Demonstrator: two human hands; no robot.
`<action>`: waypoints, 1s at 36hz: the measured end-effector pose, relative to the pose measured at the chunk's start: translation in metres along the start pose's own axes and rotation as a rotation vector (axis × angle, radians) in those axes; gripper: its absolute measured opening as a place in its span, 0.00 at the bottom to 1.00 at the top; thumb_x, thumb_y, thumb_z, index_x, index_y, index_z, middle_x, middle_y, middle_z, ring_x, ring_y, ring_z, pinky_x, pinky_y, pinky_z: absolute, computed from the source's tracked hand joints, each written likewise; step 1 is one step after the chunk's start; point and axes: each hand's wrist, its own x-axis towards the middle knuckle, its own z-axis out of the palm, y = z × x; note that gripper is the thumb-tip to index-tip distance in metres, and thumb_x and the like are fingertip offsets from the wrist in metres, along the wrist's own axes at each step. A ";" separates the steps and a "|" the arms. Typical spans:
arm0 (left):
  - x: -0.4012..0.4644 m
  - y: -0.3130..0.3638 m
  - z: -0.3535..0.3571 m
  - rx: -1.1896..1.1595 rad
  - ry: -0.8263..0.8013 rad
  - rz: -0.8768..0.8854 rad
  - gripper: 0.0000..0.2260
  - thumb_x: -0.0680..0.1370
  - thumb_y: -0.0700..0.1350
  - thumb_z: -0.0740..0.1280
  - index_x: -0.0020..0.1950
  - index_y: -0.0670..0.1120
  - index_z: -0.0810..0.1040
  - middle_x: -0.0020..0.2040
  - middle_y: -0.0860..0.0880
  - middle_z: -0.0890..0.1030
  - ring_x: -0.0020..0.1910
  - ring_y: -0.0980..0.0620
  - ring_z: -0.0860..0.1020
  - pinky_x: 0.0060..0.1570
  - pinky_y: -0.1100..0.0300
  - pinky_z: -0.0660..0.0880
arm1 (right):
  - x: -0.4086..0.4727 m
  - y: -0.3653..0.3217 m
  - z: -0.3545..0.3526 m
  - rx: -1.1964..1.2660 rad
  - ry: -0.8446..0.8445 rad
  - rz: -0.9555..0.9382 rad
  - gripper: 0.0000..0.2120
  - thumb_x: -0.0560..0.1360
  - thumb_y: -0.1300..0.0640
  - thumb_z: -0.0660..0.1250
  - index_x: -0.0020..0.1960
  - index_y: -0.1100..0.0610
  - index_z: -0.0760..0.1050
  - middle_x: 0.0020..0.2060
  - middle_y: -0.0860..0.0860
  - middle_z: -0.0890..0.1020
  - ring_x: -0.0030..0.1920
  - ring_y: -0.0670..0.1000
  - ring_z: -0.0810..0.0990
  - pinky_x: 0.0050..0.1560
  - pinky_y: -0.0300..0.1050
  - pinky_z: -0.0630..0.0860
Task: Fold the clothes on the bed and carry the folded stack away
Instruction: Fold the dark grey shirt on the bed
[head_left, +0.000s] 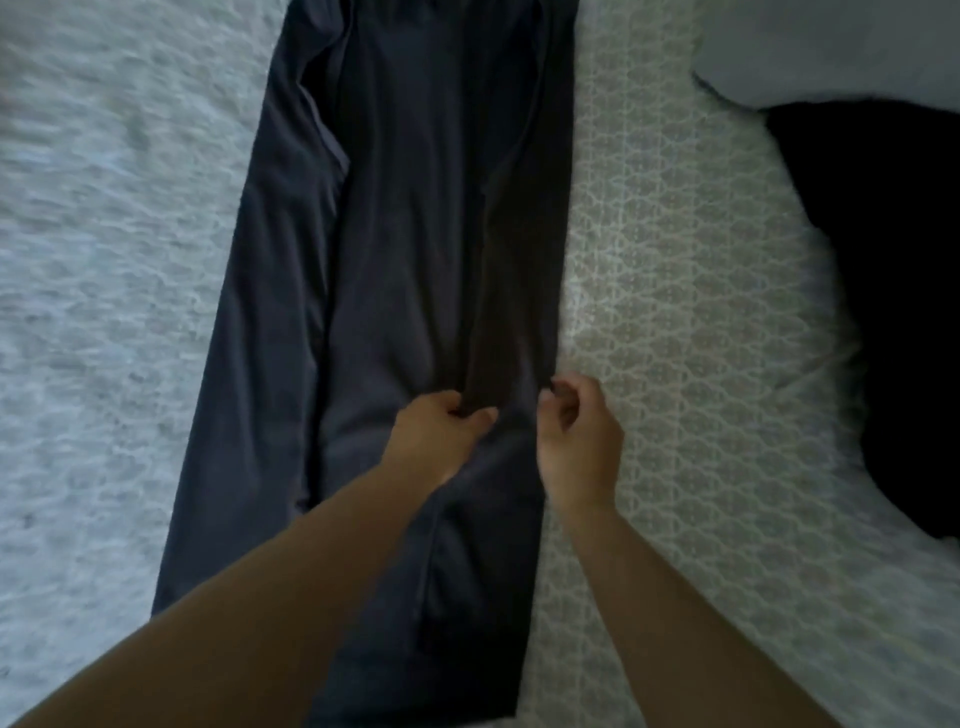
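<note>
On bed (675, 260): dk grey garment (415, 234), flat, lengthwise.

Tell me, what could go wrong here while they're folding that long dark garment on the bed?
The left hand and right hand both pinch the dark garment close together near its right edge, so lifting there could bunch the cloth and crease the fold. The garment's left side lies unheld and may drag out of line. A black garment lies to the right, where a wide swing might disturb it.

No readable text, label, brand or number shows on anything in view.
</note>
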 end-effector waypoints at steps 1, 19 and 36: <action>-0.012 -0.011 0.007 -0.067 -0.037 -0.014 0.10 0.74 0.53 0.70 0.41 0.47 0.80 0.40 0.48 0.82 0.46 0.48 0.80 0.42 0.59 0.74 | -0.021 0.004 -0.002 0.008 -0.014 0.023 0.06 0.75 0.59 0.66 0.52 0.56 0.76 0.34 0.40 0.75 0.36 0.44 0.75 0.39 0.30 0.66; -0.140 -0.082 0.069 -0.723 -0.339 -0.426 0.09 0.81 0.43 0.62 0.59 0.42 0.73 0.57 0.39 0.78 0.55 0.39 0.78 0.35 0.55 0.79 | -0.164 0.039 -0.045 -0.171 -0.331 0.352 0.06 0.77 0.51 0.64 0.51 0.53 0.76 0.36 0.43 0.75 0.40 0.48 0.76 0.38 0.38 0.69; -0.147 -0.148 0.002 0.318 0.348 0.182 0.11 0.72 0.56 0.69 0.41 0.54 0.69 0.40 0.54 0.74 0.40 0.48 0.76 0.33 0.58 0.66 | -0.191 -0.012 -0.005 -0.620 -0.251 -0.055 0.15 0.74 0.46 0.65 0.55 0.55 0.71 0.49 0.51 0.76 0.52 0.54 0.74 0.50 0.48 0.71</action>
